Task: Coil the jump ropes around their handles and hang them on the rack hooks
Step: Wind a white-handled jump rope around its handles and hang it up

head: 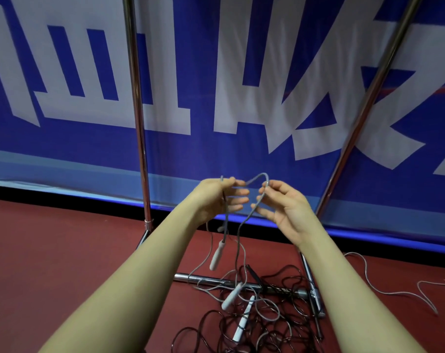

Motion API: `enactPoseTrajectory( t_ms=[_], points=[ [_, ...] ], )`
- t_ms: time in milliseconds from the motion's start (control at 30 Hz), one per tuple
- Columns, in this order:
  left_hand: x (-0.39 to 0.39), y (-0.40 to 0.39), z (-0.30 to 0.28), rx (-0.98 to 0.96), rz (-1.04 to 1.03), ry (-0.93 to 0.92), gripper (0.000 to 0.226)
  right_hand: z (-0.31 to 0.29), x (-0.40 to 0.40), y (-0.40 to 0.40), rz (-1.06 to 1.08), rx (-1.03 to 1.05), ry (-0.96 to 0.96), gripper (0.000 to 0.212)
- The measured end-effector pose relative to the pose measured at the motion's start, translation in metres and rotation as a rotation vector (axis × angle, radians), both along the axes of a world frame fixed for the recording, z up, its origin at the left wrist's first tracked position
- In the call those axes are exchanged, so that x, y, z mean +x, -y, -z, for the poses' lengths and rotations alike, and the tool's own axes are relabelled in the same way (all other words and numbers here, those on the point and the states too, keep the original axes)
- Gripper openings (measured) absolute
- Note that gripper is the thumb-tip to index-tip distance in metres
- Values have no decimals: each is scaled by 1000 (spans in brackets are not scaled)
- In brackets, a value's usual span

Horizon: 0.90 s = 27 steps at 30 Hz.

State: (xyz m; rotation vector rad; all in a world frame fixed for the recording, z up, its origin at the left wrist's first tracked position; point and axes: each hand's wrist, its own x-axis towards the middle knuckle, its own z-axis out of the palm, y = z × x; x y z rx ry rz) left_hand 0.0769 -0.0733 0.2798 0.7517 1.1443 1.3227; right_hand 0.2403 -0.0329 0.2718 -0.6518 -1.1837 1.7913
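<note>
Jump rope, grey cord (pixel 257 177): held up in front of us betw both hands, arching from one to the other, well above the red floor (pixel 63 250). Left hand (pixel 217 197) pinches cord w/ thumb + fingertips, other fingers loosely spread; below it a white handle (pixel 214 256) hangs free in the air. Right hand (pixel 285 207) pinches the cord near the arch's right end, palm toward us, fingers half curled; cord drops from there to the pile. So each grip is a light pinch on the cord, neither is on a handle.

Rest of the ropes: tangled heap on the floor, black cord (pixel 287 276) mixed w/ grey, two more white handles (pixel 231 296) in it, lying across the rack's bottom bar (pixel 191 277). Rack posts (pixel 137 110) rise either side; no hooks in view.

We judge we're at the sorting-out stage, nothing coiled yet. To do it well: feed the cord hand over hand to free this rope from the black tangle, don't yank (knots tighten). Then bring both handles together, wrap cord round them snug + even, and tuck the end so it won't unwind when hung.
</note>
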Motion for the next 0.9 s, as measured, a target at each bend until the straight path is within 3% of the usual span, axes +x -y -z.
enactPoseTrajectory(
  t_ms=[200,333,433,533,700,833,900],
  points=[
    [11,6,13,-25,247,-175,19,-2,0,-4,187,-71,-236,16],
    [15,5,14,45,208,-229,16,-5,0,-6,196,-101,-351,19],
    [18,4,14,74,121,-171,10,-4,3,-8,216,-142,-385,18],
    [18,3,7,109,31,-33,9,4,8,-11,198,-158,-265,11],
    [11,1,-13,180,-121,270,10,19,7,-9,-30,-120,183,19],
    [7,3,-19,215,-189,302,9,19,5,1,-276,-74,290,22],
    [4,2,-17,221,-226,291,9,15,3,5,-258,-2,327,13]
  ],
)
